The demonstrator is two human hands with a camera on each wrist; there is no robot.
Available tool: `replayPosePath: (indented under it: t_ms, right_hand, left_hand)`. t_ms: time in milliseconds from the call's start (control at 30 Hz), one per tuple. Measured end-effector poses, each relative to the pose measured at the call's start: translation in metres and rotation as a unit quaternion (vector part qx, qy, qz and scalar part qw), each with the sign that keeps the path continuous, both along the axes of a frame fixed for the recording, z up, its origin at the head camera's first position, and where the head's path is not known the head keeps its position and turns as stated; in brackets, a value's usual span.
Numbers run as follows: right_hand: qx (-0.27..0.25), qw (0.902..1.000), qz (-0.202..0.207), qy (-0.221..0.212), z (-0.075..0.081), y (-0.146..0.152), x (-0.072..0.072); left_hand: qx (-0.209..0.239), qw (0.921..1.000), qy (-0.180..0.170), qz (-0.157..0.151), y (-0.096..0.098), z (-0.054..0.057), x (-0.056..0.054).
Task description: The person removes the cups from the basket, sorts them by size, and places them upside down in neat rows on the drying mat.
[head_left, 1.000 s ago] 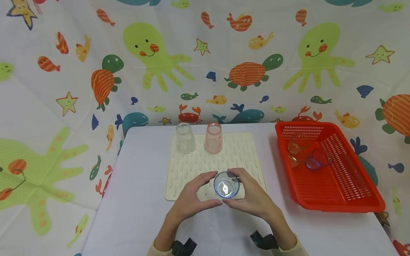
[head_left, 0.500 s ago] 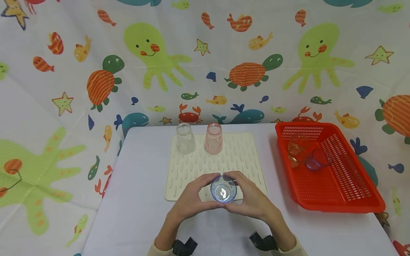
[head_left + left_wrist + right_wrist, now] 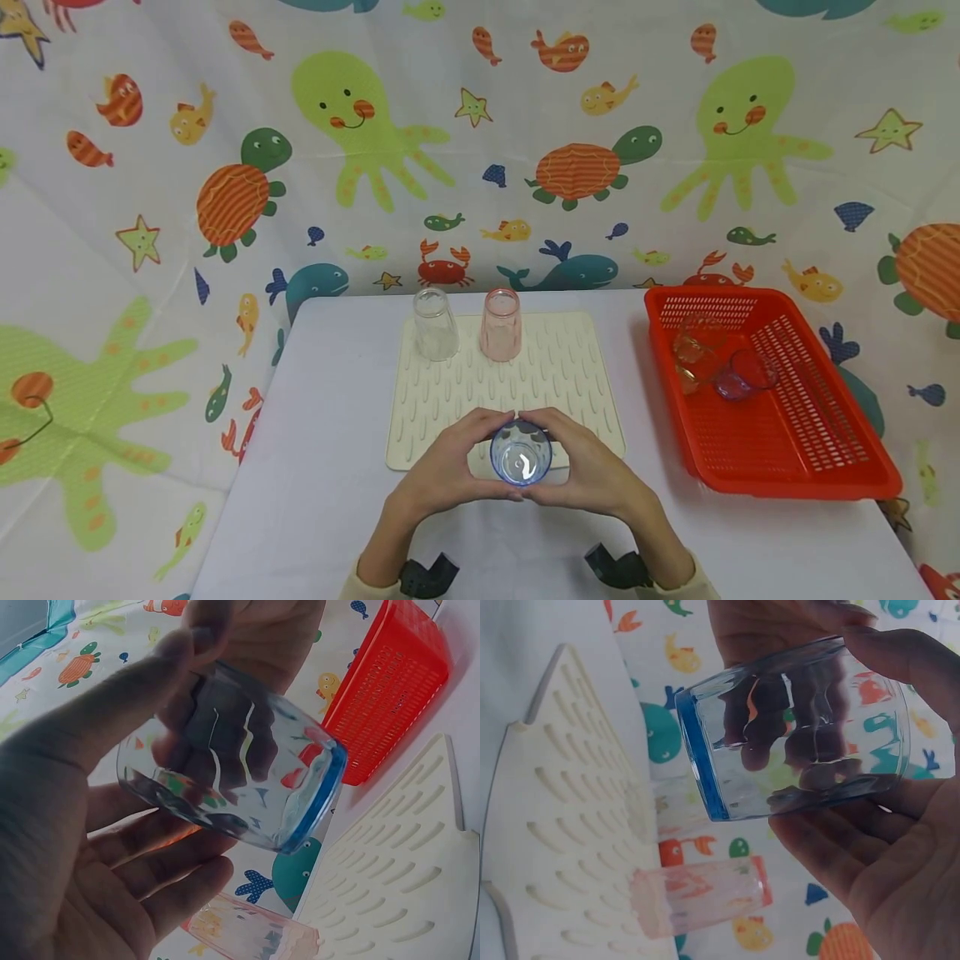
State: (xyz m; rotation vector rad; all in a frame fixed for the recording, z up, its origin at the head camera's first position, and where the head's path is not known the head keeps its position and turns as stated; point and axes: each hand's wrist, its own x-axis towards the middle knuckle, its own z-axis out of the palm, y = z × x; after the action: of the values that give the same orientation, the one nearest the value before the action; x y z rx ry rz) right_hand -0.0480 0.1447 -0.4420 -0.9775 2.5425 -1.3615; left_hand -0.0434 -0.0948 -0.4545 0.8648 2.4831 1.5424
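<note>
A clear drinking glass with a blue base (image 3: 521, 457) is held between both hands above the near edge of the cream drying mat (image 3: 551, 375). My left hand (image 3: 442, 467) grips it from the left, and my right hand (image 3: 596, 467) from the right; their fingertips and thumbs meet around it. Both wrist views show the glass's thick blue base (image 3: 319, 799) pointing down toward the mat. At the mat's back stand a colourless glass (image 3: 436, 327) and a pink glass (image 3: 500, 327), side by side and apart. The pink one has its thick base up.
A red perforated plastic basket (image 3: 787, 450) stands on the right of the white table (image 3: 322, 417). Inside it lie an amber glass (image 3: 693, 346) and a purple glass (image 3: 742, 379). A curtain printed with sea animals (image 3: 480, 150) hangs behind the table and along its sides.
Both hands have drawn closer around the blue-based glass and brought it slightly toward the body and to the left. The other glasses and the basket have stayed put.
</note>
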Motion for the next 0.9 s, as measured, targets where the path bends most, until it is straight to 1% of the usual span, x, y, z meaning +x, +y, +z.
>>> replayPosePath:
  t_ms: [133,333,600,733,900]
  right_hand:
    - [-0.005,0.9999,0.004,-0.012,0.0014,0.0008,0.0005]
    - [-0.015,0.9995,0.013,-0.024,0.0046,0.0025,0.0015]
    - [-0.022,0.9991,0.028,-0.021,0.0064,0.0059,0.0015]
    - [-0.031,0.9986,0.029,-0.031,0.0064,0.0068,0.0022]
    - [-0.042,0.9981,0.03,-0.032,0.0058,0.0075,0.0028]
  left_hand:
    - [0.007,1.0,0.005,-0.001,0.0008,-0.0003,0.0007]
    - [0.023,0.999,0.039,0.007,0.0038,-0.0007,0.0021]
    - [0.039,0.9954,0.087,0.011,0.0069,-0.0013,0.0027]
    - [0.044,0.9935,0.104,0.013,0.0078,-0.0005,0.0033]
    - [0.049,0.9914,0.121,0.013,0.0084,0.0006,0.0029]
